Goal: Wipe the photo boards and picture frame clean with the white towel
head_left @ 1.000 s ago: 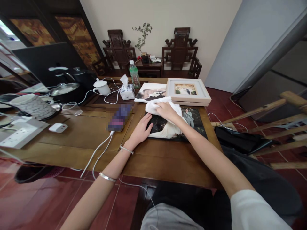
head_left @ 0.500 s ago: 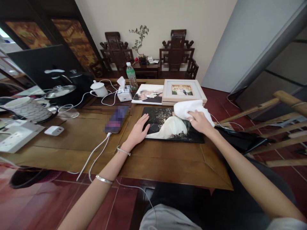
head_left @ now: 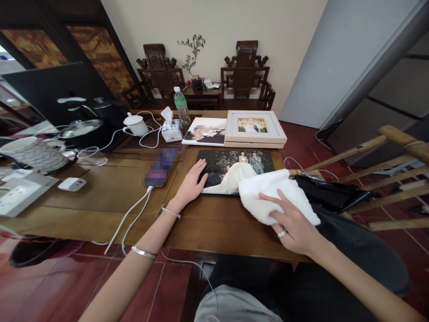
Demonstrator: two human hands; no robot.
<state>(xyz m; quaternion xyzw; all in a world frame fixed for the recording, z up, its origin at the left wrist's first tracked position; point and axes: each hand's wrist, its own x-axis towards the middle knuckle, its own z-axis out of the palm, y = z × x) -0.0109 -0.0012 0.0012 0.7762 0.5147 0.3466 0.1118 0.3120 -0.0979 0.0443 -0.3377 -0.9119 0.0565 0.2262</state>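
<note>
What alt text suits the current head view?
The right hand holds a white cloth over the near right corner of a dark photo panel; the left hand rests at its left edge. A framed picture lies beyond on the table.

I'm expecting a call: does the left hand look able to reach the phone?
Probably yes: the left hand rests at the left edge of the dark photo panel, just right of the phone, with nothing visible standing between them.

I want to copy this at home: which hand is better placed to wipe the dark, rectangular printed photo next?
Probably the right hand: it holds the fluffy white cloth by the near right corner of the photo. The left hand has no cloth and rests at the photo's left edge.
</note>
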